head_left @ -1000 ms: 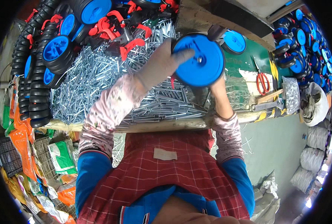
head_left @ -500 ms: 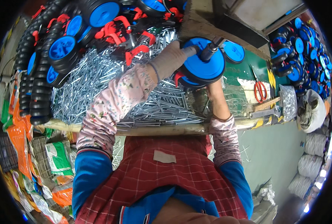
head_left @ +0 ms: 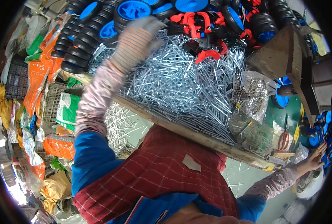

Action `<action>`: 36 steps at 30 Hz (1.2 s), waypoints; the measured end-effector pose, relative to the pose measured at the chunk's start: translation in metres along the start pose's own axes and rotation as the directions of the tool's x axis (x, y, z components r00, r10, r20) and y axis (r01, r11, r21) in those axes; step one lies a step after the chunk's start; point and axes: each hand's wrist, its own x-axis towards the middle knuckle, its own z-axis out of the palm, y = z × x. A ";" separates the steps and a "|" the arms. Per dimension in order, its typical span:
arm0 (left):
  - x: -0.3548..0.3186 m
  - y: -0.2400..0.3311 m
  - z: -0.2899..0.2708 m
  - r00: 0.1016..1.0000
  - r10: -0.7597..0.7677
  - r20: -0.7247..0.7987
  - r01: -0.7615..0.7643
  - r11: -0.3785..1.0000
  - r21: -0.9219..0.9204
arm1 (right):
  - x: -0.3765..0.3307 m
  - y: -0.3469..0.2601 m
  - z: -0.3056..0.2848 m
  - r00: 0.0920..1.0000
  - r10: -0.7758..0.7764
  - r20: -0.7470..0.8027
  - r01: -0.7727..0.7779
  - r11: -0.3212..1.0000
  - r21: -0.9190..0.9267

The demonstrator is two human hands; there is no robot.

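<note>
No words or numbers are clear enough for you to read. Between nine and ten o'clock of your view, an orange bag (head_left: 37, 80) bears a line of small pale print, too fine to make out. At nine o'clock, you have a green-and-white bag (head_left: 69, 112) with pale lettering along its lower part, likewise unreadable. Near three o'clock, a strip of yellow-and-black marking tape (head_left: 297, 132) runs by the bench's edge, the one warning-style sign before you.
</note>
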 end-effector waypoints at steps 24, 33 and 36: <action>-0.076 0.090 0.017 0.682 -0.660 0.316 0.149 -0.298 -0.943 | -0.196 0.212 0.384 0.765 0.514 0.388 0.316 0.226 -0.922; -0.081 0.138 0.021 0.703 -0.527 0.478 0.247 -0.450 -0.858 | -0.243 0.145 0.433 0.606 0.323 0.727 0.308 0.747 -0.589; -0.080 0.139 0.015 0.699 -0.509 0.502 0.256 -0.478 -0.840 | -0.238 0.144 0.443 0.428 0.151 0.891 0.616 0.673 -0.410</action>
